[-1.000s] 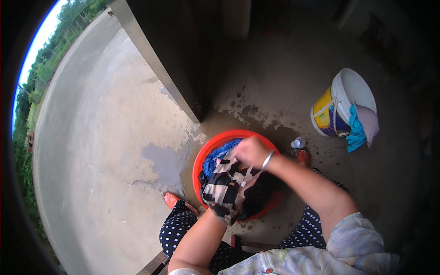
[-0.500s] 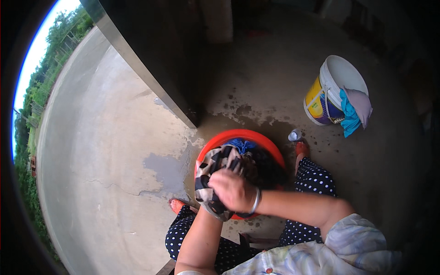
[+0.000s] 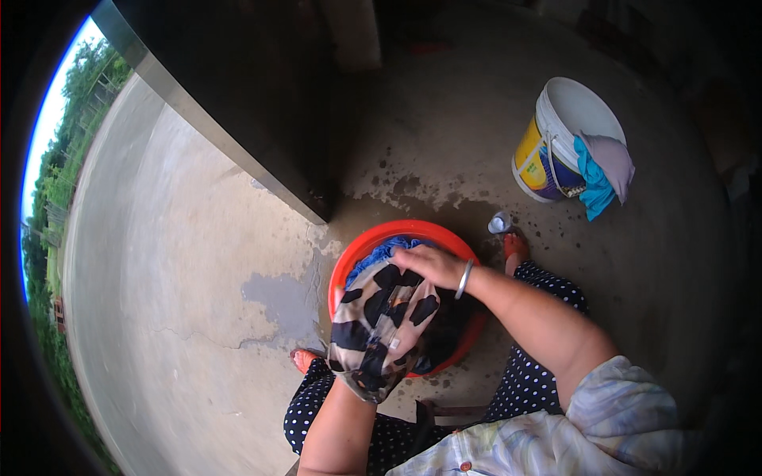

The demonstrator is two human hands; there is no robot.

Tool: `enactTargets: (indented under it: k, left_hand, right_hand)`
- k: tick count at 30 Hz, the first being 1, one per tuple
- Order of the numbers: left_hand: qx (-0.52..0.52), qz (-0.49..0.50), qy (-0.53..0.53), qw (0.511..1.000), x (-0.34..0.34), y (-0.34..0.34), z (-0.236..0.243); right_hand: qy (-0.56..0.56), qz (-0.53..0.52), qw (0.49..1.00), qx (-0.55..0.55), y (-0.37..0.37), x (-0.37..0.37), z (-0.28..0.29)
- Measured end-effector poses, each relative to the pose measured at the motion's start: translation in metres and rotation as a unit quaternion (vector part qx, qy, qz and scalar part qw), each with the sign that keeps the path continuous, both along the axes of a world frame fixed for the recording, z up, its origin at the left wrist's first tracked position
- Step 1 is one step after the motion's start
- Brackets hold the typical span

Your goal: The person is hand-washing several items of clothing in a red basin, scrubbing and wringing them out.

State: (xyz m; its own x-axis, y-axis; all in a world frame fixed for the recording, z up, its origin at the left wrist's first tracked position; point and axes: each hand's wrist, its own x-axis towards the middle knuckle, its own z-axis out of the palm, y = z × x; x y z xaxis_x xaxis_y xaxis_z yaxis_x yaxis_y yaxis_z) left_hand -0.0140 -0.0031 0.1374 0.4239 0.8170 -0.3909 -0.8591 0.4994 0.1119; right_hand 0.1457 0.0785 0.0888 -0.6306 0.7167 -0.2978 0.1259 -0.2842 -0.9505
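Head view: the patterned cloth (image 3: 399,327) is draped over the left forearm's end, above the near-left part of the red basin (image 3: 336,278), its lower hem reaching past the basin's rim toward the person. The left hand is hidden beneath it, so I cannot tell whether its fingers are spread or closed. The right hand (image 3: 431,264) lies at the cloth's upper edge, palm turned down and fingers close together; whether it pinches the fabric cannot be made out.

The main risk, as I judge it, is the overhanging hem: if the cloth slid off the left forearm, it could drop outside the rim onto the floor (image 3: 198,278). A loose hold by the right hand could also let the upper edge fall onto the blue fabric (image 3: 389,249) in the basin. A shift of the right foot (image 3: 514,246) might knock the small pale container (image 3: 499,223) just beside it.

The cloth is pale beige with irregular black patches, stretched fairly smooth across the middle and bunched near the wrist.
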Motion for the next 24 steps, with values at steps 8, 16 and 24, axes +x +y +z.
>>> enactTargets:
  k: [8,16,24]
  left_hand:
    - [0.111,0.001,-0.031,0.993,-0.02,-0.001,0.03]
    - [0.208,0.162,0.008,0.965,0.008,-0.006,-0.107]
    - [-0.046,0.106,-0.106,0.988,0.003,0.005,-0.076]
  right_hand:
    - [0.243,-0.181,0.948,-0.098,0.006,0.023,-0.026]
    - [-0.038,-0.129,0.89,0.436,-0.069,-0.073,0.024]
    - [-0.096,-0.133,0.888,0.429,-0.054,-0.076,0.008]
